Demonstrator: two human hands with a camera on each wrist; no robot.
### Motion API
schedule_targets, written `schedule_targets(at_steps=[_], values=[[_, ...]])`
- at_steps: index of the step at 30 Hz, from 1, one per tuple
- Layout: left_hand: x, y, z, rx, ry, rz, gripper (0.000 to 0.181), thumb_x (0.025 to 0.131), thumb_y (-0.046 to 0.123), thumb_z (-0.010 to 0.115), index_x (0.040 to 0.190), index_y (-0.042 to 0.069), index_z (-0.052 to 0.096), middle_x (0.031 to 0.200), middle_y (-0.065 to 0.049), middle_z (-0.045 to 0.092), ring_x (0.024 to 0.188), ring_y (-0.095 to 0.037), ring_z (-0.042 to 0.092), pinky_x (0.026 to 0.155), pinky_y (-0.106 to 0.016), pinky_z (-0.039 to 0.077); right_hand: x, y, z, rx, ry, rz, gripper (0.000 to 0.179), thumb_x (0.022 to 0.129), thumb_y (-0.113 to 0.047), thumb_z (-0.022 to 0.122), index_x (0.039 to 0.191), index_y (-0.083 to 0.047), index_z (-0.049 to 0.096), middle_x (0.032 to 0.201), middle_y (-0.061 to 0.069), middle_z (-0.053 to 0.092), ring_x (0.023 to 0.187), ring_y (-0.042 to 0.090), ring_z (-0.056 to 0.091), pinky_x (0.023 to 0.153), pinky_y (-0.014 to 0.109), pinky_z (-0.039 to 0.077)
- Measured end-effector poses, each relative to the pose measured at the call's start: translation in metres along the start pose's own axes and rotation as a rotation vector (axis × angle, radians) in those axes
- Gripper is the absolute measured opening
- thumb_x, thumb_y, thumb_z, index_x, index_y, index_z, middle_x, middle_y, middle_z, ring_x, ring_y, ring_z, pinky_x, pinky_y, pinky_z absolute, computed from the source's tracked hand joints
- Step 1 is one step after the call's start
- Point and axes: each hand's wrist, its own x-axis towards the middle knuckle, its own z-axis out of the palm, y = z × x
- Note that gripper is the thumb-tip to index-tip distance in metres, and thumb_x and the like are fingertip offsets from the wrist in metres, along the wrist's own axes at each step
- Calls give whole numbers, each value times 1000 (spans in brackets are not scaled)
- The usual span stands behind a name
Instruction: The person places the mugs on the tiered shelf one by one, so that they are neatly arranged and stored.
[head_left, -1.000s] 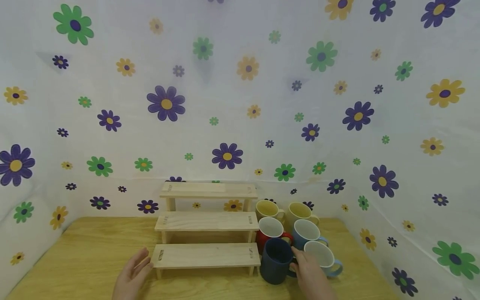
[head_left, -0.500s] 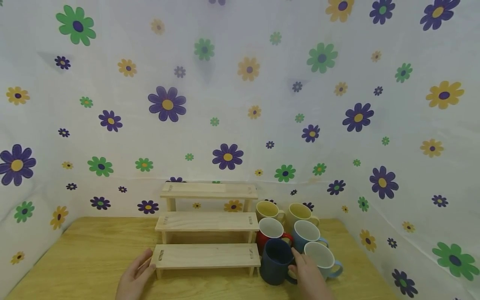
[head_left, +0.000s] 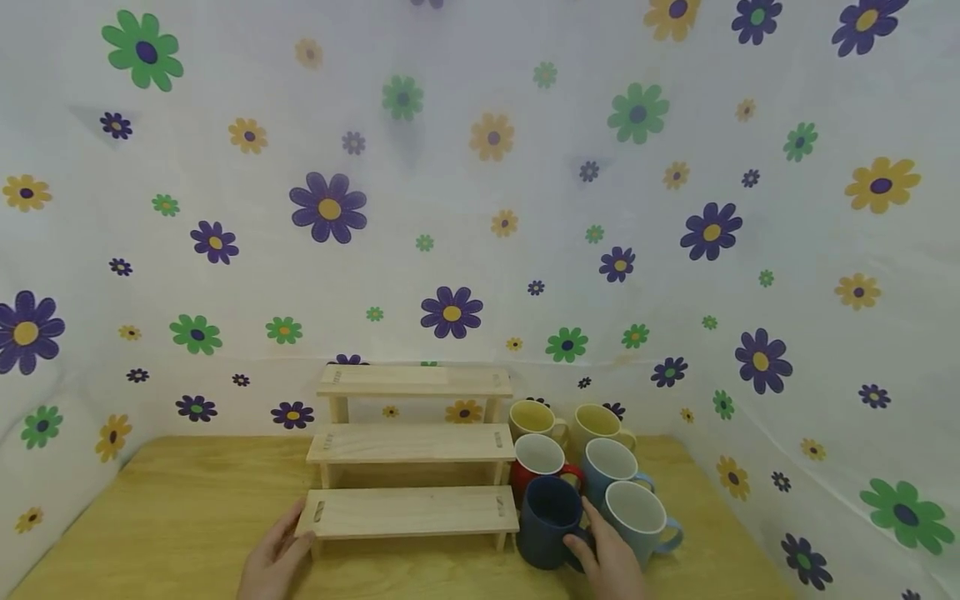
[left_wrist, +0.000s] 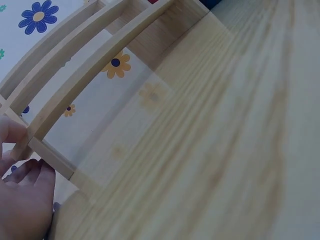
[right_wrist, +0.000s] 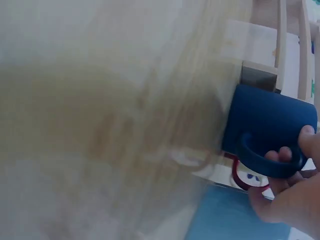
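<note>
A three-step wooden shelf [head_left: 412, 512] stands mid-table. My left hand [head_left: 273, 557] holds the left end of its lowest step, and in the left wrist view thumb and fingers lie on either side of the plank's corner [left_wrist: 33, 131]. At the shelf's right end stands a dark blue mug [head_left: 546, 533], upright. My right hand [head_left: 613, 554] grips this mug by its handle [right_wrist: 270, 167]; in the right wrist view fingertips pass through the handle and the thumb lies against the mug near its rim. A light blue mug [head_left: 637, 521] is just right of that hand.
Behind the dark blue mug are a red mug [head_left: 521, 479], another light blue mug [head_left: 609, 471] and two yellow mugs, one left [head_left: 531, 418] and one right [head_left: 597, 423]. A flowered cloth [head_left: 480, 192] hangs behind and beside the wooden table [head_left: 187, 508].
My left hand has moved slightly right and taken hold of the lowest step's end. My right fingers have closed further on the dark blue mug's handle. The mugs stay put.
</note>
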Motion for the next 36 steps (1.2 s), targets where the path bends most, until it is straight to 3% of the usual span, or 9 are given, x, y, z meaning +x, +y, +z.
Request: schedule_targets(at_steps=[2, 7, 14, 18, 23, 25, 27, 31, 36], values=[[0, -1, 0, -17, -2, 3, 77, 91, 32, 64, 150, 1, 25, 153, -22, 22, 137, -34, 28, 76, 2, 34, -1, 0, 2, 38, 11, 34, 63, 90, -29, 66, 137, 7, 43, 107, 19, 62, 96, 33, 59, 82, 54, 49], [2, -4, -1, -35, 2, 22, 77, 92, 33, 64, 150, 2, 25, 154, -16, 22, 139, -31, 24, 79, 3, 33, -1, 5, 10, 154, 44, 149, 65, 89, -36, 67, 141, -4, 45, 100, 11, 65, 98, 32, 59, 85, 55, 48], [3, -7, -2, -58, 7, -5, 86, 87, 45, 68, 151, 6, 26, 153, -17, 25, 137, -33, 28, 77, -1, 37, -1, 10, 20, 277, 101, 97, 59, 91, -28, 65, 140, -2, 46, 132, 25, 51, 118, 45, 50, 96, 58, 42], [1, -7, -2, -66, 29, -31, 86, 85, 47, 69, 150, 9, 29, 149, -20, 32, 130, -27, 37, 81, -7, 42, -1, 10, 26, 332, 159, 96, 56, 90, -23, 68, 138, 0, 49, 131, 23, 53, 117, 38, 52, 92, 39, 49], [-1, -7, -1, -97, 50, -55, 91, 79, 52, 73, 149, 8, 32, 148, -18, 34, 105, 6, 50, 81, -8, 43, -1, 11, 32, 421, 220, 195, 57, 87, -24, 72, 136, -5, 52, 133, 12, 53, 118, 21, 51, 87, 10, 40], [-2, -8, -1, -104, 60, -54, 92, 78, 52, 74, 148, 7, 33, 149, -18, 33, 105, 5, 51, 78, -5, 42, -2, 11, 33, 449, 236, 235, 57, 86, -25, 73, 135, -6, 53, 134, 10, 52, 116, 10, 50, 87, 6, 36], [-2, -8, 0, -105, 78, -39, 94, 76, 52, 75, 147, 5, 35, 149, -19, 32, 116, -7, 50, 78, -4, 42, -2, 10, 34, 484, 248, 267, 58, 85, -25, 75, 135, -6, 53, 134, 10, 51, 113, 1, 48, 85, 4, 37], [-2, -8, -1, -141, 124, -21, 87, 76, 43, 79, 144, 4, 40, 147, -16, 36, 115, -1, 48, 79, -6, 45, -2, 9, 34, 532, 265, 315, 58, 83, -25, 76, 134, -7, 53, 134, 9, 49, 106, -10, 45, 83, 4, 38], [-1, -7, 1, -204, 197, 22, 73, 78, 27, 81, 138, 3, 48, 120, 15, 57, 92, 19, 51, 83, -9, 47, -2, 8, 35, 560, 290, 336, 59, 81, -25, 78, 131, -5, 54, 131, 10, 50, 100, -14, 46, 81, 3, 39]])
